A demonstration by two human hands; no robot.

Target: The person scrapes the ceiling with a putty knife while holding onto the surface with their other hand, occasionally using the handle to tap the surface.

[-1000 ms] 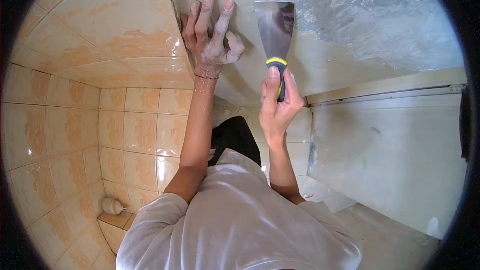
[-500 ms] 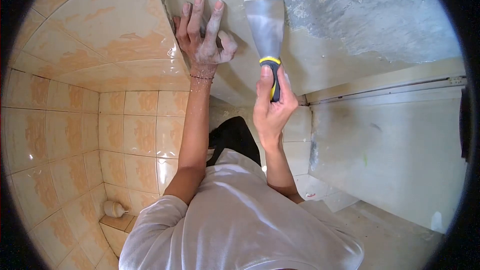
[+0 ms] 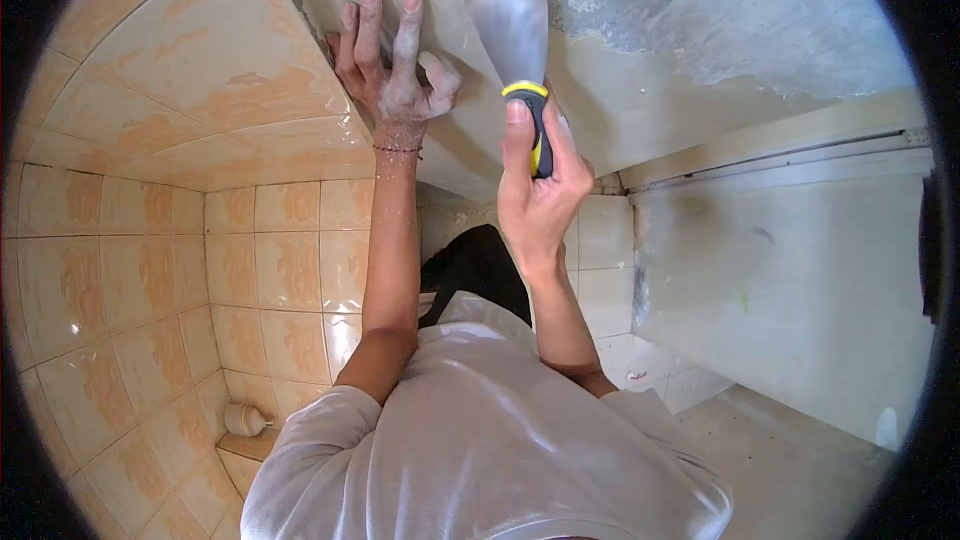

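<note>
My right hand (image 3: 545, 175) grips the black and yellow handle of a putty knife (image 3: 510, 25), thumb along the handle. The wide metal blade points away from me, its edge at the border of a rough grey patch (image 3: 700, 10) on the wall. My left hand (image 3: 395, 75), dusted white, rests against the smooth wall surface (image 3: 620, 120) beside the tiled edge. Its fingers are spread, the thumb and index finger curved towards each other, with nothing visible held.
Glossy orange-and-cream tiles (image 3: 200, 70) cover the wall on the left. A white bottle (image 3: 243, 420) lies on a small corner ledge (image 3: 247, 445) at lower left. A pale panel (image 3: 780, 290) stands at the right under a metal rail (image 3: 780, 168).
The putty knife and my right hand have moved up and left in view. My left hand has shifted slightly left, still against the wall. The camera view has shifted a little too.
</note>
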